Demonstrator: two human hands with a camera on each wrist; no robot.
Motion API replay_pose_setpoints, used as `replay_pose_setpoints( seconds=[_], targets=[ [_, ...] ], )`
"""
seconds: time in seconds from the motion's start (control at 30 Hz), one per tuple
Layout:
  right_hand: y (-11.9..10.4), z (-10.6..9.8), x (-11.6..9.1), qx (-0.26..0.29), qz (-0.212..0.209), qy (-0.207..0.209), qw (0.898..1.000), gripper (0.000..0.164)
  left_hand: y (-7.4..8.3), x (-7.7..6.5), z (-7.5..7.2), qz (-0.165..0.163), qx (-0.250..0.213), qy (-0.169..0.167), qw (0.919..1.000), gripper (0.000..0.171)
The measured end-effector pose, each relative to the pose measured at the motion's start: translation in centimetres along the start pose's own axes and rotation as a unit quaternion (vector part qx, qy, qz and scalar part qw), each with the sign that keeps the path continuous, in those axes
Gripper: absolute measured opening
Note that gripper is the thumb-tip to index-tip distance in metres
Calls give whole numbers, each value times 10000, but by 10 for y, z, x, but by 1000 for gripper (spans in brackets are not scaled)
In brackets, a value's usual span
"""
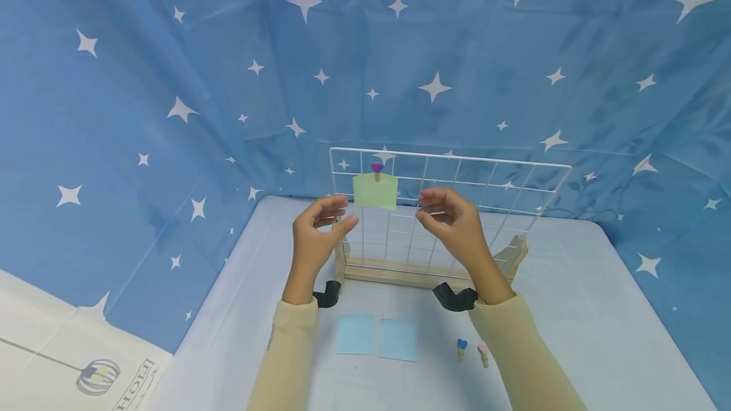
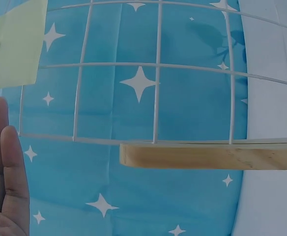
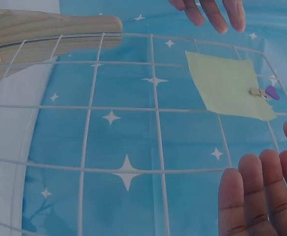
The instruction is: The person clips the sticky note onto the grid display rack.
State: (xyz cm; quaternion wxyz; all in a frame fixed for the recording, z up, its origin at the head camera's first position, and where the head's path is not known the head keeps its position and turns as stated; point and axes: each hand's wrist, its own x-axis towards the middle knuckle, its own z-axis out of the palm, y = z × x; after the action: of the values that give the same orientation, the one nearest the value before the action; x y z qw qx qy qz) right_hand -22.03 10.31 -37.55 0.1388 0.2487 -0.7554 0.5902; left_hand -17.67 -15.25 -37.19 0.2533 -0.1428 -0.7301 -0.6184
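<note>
A pale green paper note (image 1: 375, 193) hangs near the upper left of a white wire grid (image 1: 457, 180). A small wooden clothespin with a purple heart (image 1: 377, 169) pins its top edge to the wire. My left hand (image 1: 321, 227) is just left of the note, its fingers bent loosely with nothing between them. On the other side, my right hand (image 1: 451, 221) is apart from the note, fingers relaxed and thumb below them. The right wrist view shows the note (image 3: 227, 88) and the purple heart (image 3: 272, 92) between both hands.
The grid stands in a wooden base (image 1: 400, 275) on a white table (image 1: 228, 335). Two light blue notes (image 1: 356, 335) lie side by side in front. Right of them are a blue heart clothespin (image 1: 462, 349) and a pink heart clothespin (image 1: 483, 354). Blue star-patterned cloth (image 1: 354, 37) hangs behind.
</note>
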Motion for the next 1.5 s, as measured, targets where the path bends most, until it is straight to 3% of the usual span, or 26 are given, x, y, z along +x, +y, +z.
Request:
replay_pose_setpoints(
  seconds=[0.83,1.5],
  targets=[
    [28,-16,-43,187,329,-46,9993,30,-19,-39,-8,-590,93,-130,9981,35],
    [40,-23,-65,84,527,-2,9986,29,-31,-57,-8,-978,211,-462,9939,35]
  ],
)
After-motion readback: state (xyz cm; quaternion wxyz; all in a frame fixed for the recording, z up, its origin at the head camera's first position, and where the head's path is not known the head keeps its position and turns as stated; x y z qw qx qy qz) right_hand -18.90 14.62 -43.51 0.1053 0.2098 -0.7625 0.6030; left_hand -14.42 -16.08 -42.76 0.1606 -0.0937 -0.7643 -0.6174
